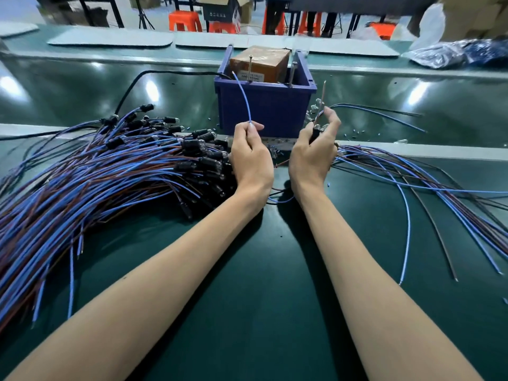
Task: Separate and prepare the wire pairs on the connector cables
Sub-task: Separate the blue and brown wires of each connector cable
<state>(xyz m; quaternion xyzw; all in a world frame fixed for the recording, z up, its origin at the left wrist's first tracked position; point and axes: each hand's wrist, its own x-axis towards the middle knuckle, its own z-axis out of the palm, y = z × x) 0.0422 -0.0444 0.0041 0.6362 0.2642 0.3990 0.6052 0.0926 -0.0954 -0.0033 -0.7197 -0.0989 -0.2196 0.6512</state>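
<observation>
My left hand [251, 158] pinches a blue wire [243, 97] that curves up toward the blue bin. My right hand [314, 152] grips a black connector [313, 136] and pinches its brown wire [321, 100], which stands upright. A big heap of connector cables [110, 171] with blue and brown wires and black plugs lies to the left of my left hand. A smaller fan of cables [412, 174] spreads out to the right of my right hand.
A blue plastic bin [264, 105] holding a brown box [259, 64] and metal rods stands right behind my hands on a green conveyor belt [275, 270]. A black cable [132, 86] runs to the bin. Small bits of stripped insulation [360, 133] lie scattered to its right.
</observation>
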